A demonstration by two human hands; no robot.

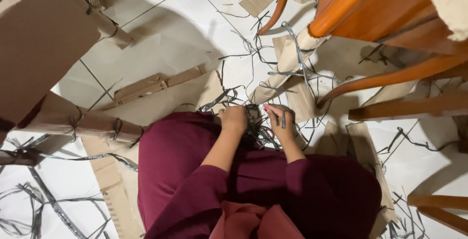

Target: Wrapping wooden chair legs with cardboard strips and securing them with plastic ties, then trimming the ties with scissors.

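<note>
— What's being handled?
— A tangle of dark straps [256,127], on the floor just beyond the maroon-clad knees, in the middle of the scene.
— And the hands?
— The left hand [234,119] is curled into the tangle; the right hand [280,122] pinches a strap between closed fingers.
— Around them?
— Cardboard pieces [146,90] to the left, a wrapped cardboard bundle [287,66] farther off, orange wooden chair legs [390,76] to the right.

Both hands [257,121] grip tangled dark straps [257,131] over cardboard-strewn floor [170,39].
</note>
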